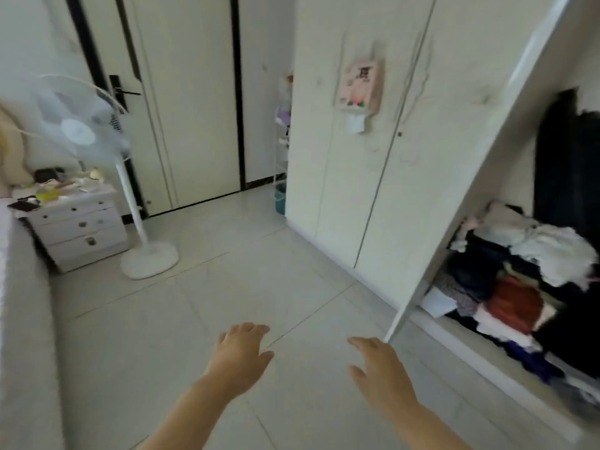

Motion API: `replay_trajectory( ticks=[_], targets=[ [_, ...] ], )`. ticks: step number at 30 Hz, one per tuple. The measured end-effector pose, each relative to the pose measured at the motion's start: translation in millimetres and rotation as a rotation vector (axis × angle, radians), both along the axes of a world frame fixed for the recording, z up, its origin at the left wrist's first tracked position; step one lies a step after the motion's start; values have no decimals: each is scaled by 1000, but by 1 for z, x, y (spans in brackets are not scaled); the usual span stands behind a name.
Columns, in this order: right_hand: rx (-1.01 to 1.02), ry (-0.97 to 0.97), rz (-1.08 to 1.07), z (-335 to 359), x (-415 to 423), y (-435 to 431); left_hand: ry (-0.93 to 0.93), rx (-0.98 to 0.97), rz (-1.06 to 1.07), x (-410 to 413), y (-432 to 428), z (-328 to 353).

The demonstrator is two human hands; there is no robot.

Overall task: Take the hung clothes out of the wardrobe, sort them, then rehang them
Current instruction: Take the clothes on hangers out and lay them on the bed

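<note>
The big white wardrobe (373, 190) fills the room from 12 o'clock round to 3 o'clock. One door (461, 177) stands open and leans across the view at 2 o'clock. The pale floor (194, 303) spreads out in the middle, and a bed (22, 303) runs along the side at 9 o'clock.

Inside the open part, at 3 o'clock, I can see the hung clothes (568, 173). They are dark and hang straight down. I cannot see the rail or the hangers. Under them, at 4 o'clock, sits a messy pile of clothes (519, 280), white, red and dark all mixed up.

A white fan (78, 125) stands at 10 o'clock, with a small chest of drawers (81, 228) just beside it.

The person's left hand (242, 355) and right hand (380, 368) are out in front at 6 o'clock. They are apart, fingers spread, holding nothing. The right hand is just beside the bottom corner of the door. I cannot tell if it touches.

A pink tissue box (358, 86) is stuck on a shut door at 1 o'clock.

I think the job has not started yet. To do it well, the person should turn to 3 o'clock and reach up high. Grab each hanger by its hook and lift it up, not pull the cloth. Take a few at a time so nothing drops on the pile. The bed looks like a good place to lay them for sorting.
</note>
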State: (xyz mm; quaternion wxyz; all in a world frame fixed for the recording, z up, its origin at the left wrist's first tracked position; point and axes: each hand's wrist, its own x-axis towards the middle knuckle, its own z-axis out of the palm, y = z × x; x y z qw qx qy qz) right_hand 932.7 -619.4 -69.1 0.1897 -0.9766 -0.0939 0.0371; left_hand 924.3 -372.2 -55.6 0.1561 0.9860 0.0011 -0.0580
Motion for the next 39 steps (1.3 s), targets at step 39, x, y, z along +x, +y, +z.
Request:
replay_trajectory(
  ticks=[39],
  targets=[
    [-200, -698, -680, 261, 357, -684, -553, -420, -933, 506, -787, 249]
  ],
)
